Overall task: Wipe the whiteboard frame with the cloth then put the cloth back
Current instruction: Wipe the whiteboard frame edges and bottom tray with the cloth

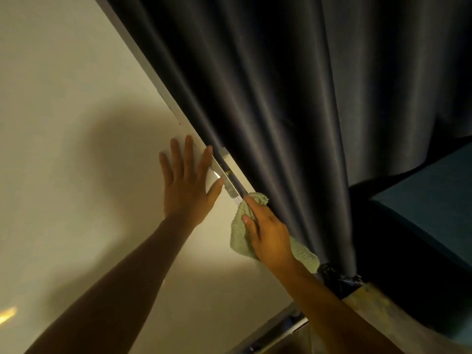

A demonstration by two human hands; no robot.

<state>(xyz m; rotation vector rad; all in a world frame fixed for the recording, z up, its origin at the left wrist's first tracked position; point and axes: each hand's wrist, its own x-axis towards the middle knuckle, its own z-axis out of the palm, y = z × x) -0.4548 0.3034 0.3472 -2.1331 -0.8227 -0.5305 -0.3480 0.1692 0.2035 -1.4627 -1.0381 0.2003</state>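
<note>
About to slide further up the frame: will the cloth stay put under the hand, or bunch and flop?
Probably floppy: the cloth folds over the frame and sags below the right hand. Its nubby pile likely grips rather than slips. Loose ends may bunch.

An office or classroom, judging by the large whiteboard (pixel 63 123) beside dark curtains (pixel 268 85).
</note>
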